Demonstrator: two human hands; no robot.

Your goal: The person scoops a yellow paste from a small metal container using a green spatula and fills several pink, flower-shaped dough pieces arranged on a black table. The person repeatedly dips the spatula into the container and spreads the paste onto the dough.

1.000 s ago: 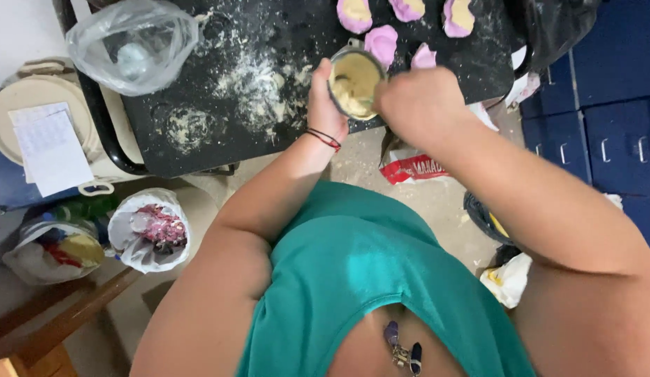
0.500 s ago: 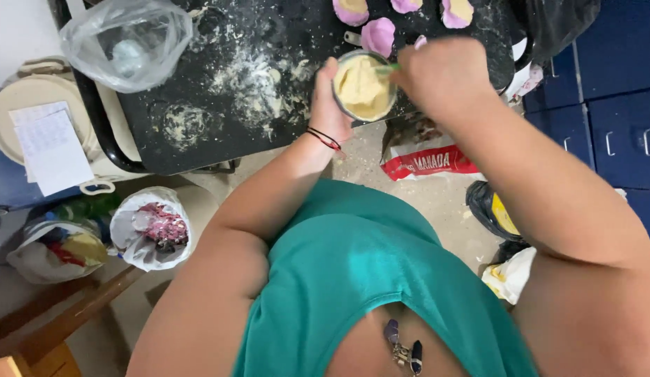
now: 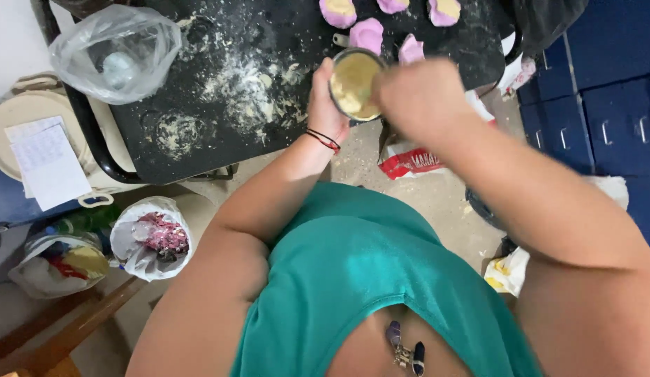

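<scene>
Hands are working over a small round cup of pale yellow filling [image 3: 356,84], seen from a camera looking straight down past a teal top. The cup is the landmark for everything else, and it is hovering at the near edge of a black bench [image 3: 199,139].

The left hand [image 3: 325,101] is curling around the cup's left side, fingers wrapped on its wall, seemingly to keep it level and close. A red and black cord bracelet [image 3: 323,139] is circling that wrist, just nearer than the cup. The right hand [image 3: 423,94] is closing into a loose fist just right of the cup, knuckles up; whether it is pinching a spoon or filling is hidden.

Left of the cup, flour and dough crumbs [image 3: 248,91] are dusting the bench. Just beyond the cup, pink dough pieces [image 3: 367,33] are lying in a loose group, some topped with yellow filling, likely kept close for easy reach. Far left of the cup, a clear plastic bag [image 3: 115,52] is sitting at the bench corner.

Nearer than the cup and down on the floor, a red and white packet [image 3: 412,162] is lying, and well to its left a white bag holding something pink [image 3: 152,237].
</scene>
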